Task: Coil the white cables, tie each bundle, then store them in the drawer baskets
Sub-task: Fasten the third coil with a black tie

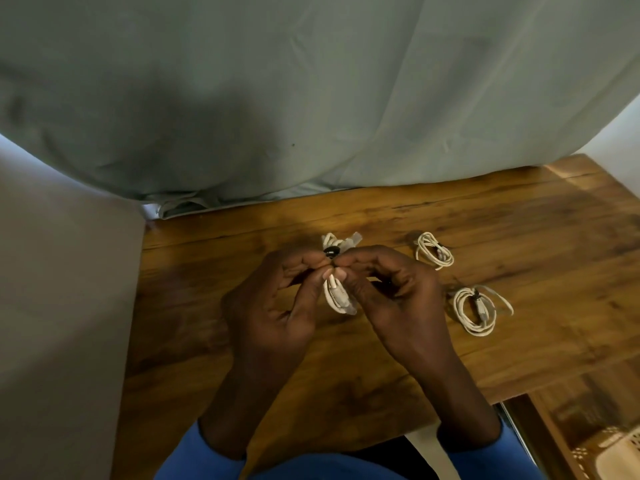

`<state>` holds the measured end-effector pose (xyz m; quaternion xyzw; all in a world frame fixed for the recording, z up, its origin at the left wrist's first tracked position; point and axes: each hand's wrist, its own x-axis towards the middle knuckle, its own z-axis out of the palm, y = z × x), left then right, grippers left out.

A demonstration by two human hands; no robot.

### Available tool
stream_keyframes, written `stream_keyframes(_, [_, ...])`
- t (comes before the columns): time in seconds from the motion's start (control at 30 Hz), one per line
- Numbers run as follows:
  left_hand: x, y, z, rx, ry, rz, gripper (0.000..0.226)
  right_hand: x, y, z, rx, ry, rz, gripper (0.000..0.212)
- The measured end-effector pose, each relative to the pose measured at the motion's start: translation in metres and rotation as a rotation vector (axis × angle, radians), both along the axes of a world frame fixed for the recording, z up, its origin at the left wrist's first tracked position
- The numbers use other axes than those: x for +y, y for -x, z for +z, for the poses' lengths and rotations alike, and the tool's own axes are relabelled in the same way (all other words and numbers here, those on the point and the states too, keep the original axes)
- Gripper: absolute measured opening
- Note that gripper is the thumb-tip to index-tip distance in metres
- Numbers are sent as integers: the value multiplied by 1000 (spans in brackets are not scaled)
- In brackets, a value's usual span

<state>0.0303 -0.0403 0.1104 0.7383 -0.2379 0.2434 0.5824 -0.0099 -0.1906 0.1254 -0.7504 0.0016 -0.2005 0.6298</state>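
Above the wooden table (242,341), both hands hold one coiled white cable bundle (337,294). My left hand (277,303) and my right hand (391,296) pinch it near its top, fingertips meeting beside a small black tie (331,252). The bundle's loops stick out above and below the fingers. Two more coiled white cables lie on the table to the right: a smaller one (434,251) farther back and a larger one (476,310) nearer, each with a dark tie around it.
A grey-green cloth (311,98) hangs behind the table's far edge. A grey surface (62,306) borders the table on the left. At the lower right, an open drawer holds a pale perforated basket (620,452).
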Motion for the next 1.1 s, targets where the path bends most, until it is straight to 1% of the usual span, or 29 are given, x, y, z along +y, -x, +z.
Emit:
stream_keyframes(0.1, [0, 5, -1, -46, 2, -9, 16, 1, 1, 0, 56, 30, 36, 9])
stream_keyframes(0.2, [-3, 6, -4, 4, 63, -65, 18, 8, 2, -2, 64, 17, 42, 10])
stream_keyframes(0.27, [-5, 6, -5, 103, 111, -98, 24, 12, 2, -3, 52, -23, 25, 11])
stream_keyframes(0.33, [-3, 1, -3, 242, 129, -147, 33, 13, 1, -2, 32, -49, 12, 11])
stream_keyframes(0.4, [1, -7, -2, 381, 130, -253, 39, 13, 1, 1, 21, -64, 10, 10])
stream_keyframes(0.47, [6, -12, -1, 452, 145, -340, 40, 13, 1, 3, 27, -107, 8, 9])
stream_keyframes(0.57, [8, -15, 2, 420, 91, -344, 41, 12, 1, 5, 61, -135, -4, 8])
stream_keyframes(0.67, [7, -14, 4, 325, -25, -301, 41, 11, 0, 7, 99, -134, -33, 12])
stream_keyframes(0.73, [5, -13, 4, 295, -68, -252, 39, 12, -2, 7, 111, -124, -49, 14])
stream_keyframes(0.8, [-1, -11, 2, 299, -10, -193, 36, 14, -2, 6, 106, -126, -50, 13])
stream_keyframes(0.87, [-7, -11, 0, 329, 105, -148, 34, 17, -1, 7, 94, -152, -61, 15])
stream_keyframes(0.93, [-13, -11, -2, 355, 202, -114, 38, 20, -1, 10, 82, -161, -102, 15])
stream_keyframes(1.0, [-19, -8, -2, 355, 269, -95, 42, 22, -2, 12, 63, -111, -156, 14])
stream_keyframes(1.1, [-24, -5, 1, 341, 308, -58, 42, 22, -5, 11, 55, 37, -200, 7])
